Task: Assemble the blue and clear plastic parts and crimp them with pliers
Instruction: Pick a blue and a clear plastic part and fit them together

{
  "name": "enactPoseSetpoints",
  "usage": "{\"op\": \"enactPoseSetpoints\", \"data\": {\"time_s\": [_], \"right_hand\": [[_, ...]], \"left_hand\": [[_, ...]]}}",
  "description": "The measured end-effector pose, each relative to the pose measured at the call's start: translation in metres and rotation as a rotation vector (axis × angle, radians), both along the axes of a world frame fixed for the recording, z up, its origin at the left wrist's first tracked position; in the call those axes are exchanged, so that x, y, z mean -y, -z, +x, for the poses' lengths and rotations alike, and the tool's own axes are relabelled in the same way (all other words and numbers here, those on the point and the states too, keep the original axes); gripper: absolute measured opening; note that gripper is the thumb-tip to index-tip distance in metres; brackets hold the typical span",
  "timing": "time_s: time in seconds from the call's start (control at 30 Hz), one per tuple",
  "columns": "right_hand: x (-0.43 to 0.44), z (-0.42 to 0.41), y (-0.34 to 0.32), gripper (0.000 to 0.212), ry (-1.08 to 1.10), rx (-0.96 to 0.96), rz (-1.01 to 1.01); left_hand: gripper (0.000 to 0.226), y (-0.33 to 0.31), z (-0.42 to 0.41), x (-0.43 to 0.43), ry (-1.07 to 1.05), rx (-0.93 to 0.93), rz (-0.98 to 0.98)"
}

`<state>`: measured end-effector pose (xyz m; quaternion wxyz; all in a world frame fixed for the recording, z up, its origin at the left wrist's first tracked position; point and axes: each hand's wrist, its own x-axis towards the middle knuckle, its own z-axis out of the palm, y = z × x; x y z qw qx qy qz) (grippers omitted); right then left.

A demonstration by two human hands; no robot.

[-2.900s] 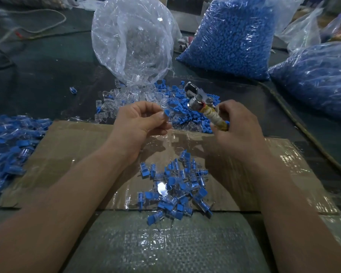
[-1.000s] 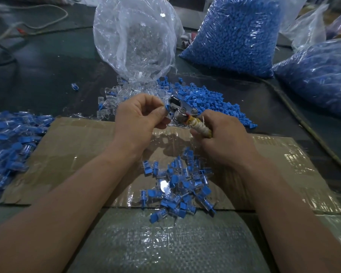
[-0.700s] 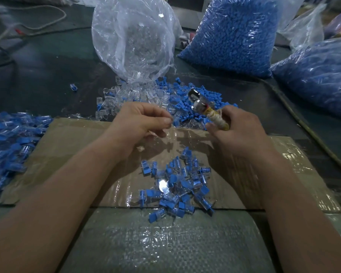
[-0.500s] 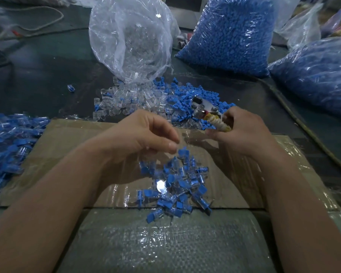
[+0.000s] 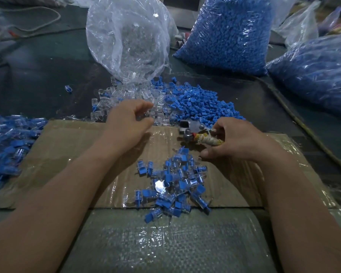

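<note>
I sit at a dark surface (image 5: 37, 75), dull and almost black, that falls into shadow at its far side. A flat sheet of brown cardboard (image 5: 67, 154) lies on it in front of me, glossy under clear tape. Nearer my body a grey-green woven sack (image 5: 165, 243) is spread flat, meeting the cardboard's near edge. A pale cord (image 5: 47, 22) loops over the far left corner; a thin dark cable (image 5: 295, 119) slants along the right. The light is dim and cool, with small white glints on tape and weave.
</note>
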<state>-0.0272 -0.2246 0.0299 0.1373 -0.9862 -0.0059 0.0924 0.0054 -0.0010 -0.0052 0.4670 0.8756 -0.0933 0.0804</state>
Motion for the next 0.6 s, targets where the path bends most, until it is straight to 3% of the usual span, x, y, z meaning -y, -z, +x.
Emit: {"op": "enactPoseSetpoints", "data": {"time_s": [0.1, 0.17, 0.6], "right_hand": [[-0.003, 0.000, 0.001, 0.059, -0.052, -0.015, -0.022], [-0.004, 0.000, 0.002, 0.060, -0.079, -0.018, -0.048], [0.006, -0.005, -0.007, 0.058, -0.024, -0.073, 0.134]], "left_hand": [[0.052, 0.004, -0.001, 0.002, 0.193, 0.061, 0.340], [0.055, 0.005, -0.001, 0.003, 0.252, 0.063, 0.440], [0.032, 0.004, 0.003, 0.006, 0.207, 0.102, 0.447]]}}
